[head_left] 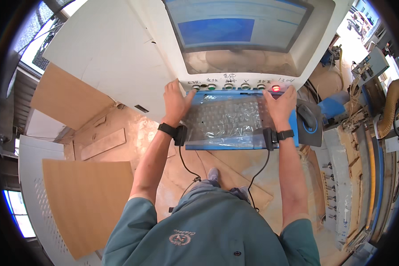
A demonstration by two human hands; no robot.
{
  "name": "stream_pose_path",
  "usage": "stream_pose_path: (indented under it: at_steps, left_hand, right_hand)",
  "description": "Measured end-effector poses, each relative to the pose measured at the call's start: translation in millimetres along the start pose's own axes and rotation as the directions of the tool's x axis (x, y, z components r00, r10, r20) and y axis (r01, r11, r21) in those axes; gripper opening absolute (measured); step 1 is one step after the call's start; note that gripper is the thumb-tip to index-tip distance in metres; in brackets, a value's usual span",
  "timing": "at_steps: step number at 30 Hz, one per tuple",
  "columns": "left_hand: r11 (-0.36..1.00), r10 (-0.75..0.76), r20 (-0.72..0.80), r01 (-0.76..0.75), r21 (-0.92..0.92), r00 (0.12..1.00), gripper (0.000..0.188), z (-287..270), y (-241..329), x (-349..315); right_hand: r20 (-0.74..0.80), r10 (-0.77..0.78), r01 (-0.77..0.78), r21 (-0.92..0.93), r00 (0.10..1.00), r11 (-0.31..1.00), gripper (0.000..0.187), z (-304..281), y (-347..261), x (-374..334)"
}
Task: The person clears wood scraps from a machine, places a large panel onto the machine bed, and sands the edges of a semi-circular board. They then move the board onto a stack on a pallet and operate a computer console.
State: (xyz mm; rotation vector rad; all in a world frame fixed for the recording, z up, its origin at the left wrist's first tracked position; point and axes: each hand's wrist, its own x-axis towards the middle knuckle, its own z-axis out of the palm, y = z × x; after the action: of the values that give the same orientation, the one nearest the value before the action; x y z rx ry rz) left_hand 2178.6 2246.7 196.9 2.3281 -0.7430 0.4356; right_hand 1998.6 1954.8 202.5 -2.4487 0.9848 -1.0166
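My left hand rests at the left end of a row of push buttons on a white control cabinet. Its thumb reaches the leftmost button, and the fingers lie stretched on the panel. At the other end, my right hand has its thumb at a button and its fingers spread beside a button glowing red. Neither hand grips anything. Between them lies a keyboard under clear plastic, on a blue tray. Black cabled bands circle both wrists.
Above the buttons is a recessed monitor. A computer mouse sits on a dark pad right of the keyboard. Wooden panels stand at the left. A machine with cables and a ribbed hose occupies the right; boards lie on the dusty floor.
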Motion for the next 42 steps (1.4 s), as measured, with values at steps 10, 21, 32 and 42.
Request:
stream_pose_path:
  at_steps: [10,21,32,42]
  left_hand:
    - [0.949,-0.14,0.073,0.155,-0.274,0.987,0.024,-67,14,-73]
    - [0.937,0.303,0.139,-0.269,-0.221,0.943,0.031,-14,83,-72]
    - [0.896,0.434,0.243,-0.387,-0.22,0.868,0.031,11,99,-67]
    - [0.872,0.479,0.254,-0.422,-0.249,0.84,0.029,20,94,-58]
  right_hand:
    - [0.232,0.337,-0.408,0.466,0.912,0.785,0.043,-138,153,-205]
    - [0.586,0.81,-0.99,-0.126,-0.02,0.067,0.019,-220,323,-565]
    - [0.72,0.681,-0.991,0.111,0.133,0.076,0.027,-146,290,-528]
    - [0.691,0.718,-0.989,0.148,0.082,-0.029,0.033,-125,266,-476]
